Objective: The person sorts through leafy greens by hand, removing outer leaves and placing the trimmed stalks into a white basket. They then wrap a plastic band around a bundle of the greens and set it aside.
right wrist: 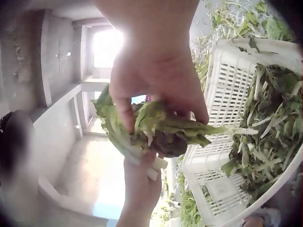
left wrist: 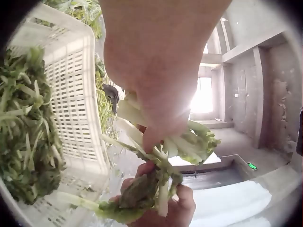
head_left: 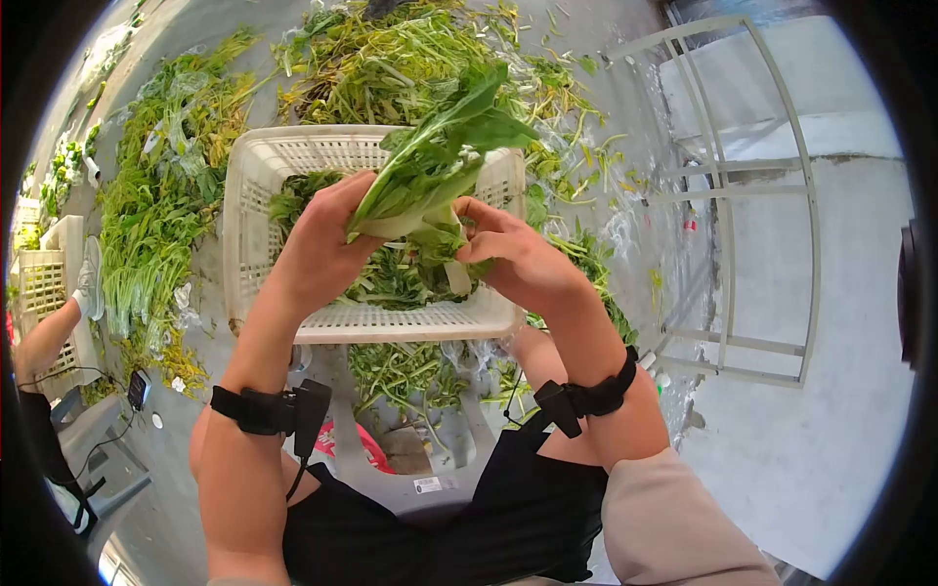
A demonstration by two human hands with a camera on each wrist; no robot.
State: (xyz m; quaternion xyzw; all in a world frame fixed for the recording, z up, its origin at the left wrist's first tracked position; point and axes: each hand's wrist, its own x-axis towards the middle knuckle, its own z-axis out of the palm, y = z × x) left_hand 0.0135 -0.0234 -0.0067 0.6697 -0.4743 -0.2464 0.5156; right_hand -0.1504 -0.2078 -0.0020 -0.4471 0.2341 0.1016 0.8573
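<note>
A bunch of leafy greens [head_left: 430,161] with pale stems is held above a white plastic basket [head_left: 234,234]. The left hand [head_left: 327,239] grips the bunch near its stem end, leaves pointing up and away. The right hand [head_left: 523,256] pinches darker, crumpled leaves [right wrist: 163,135] at the bunch's lower side, thumb and fingers around them. In the left wrist view those leaves [left wrist: 139,191] lie against the right hand's fingers, with stems crossing between both hands. Loose trimmed leaves [left wrist: 28,127] lie in the basket below.
Heaps of greens [head_left: 161,215] and yellowed leaves [head_left: 391,68] cover the floor left of and beyond the basket. A metal frame [head_left: 811,234] stands at the right. At the far left are another crate [head_left: 44,283] and another person's leg [head_left: 44,342].
</note>
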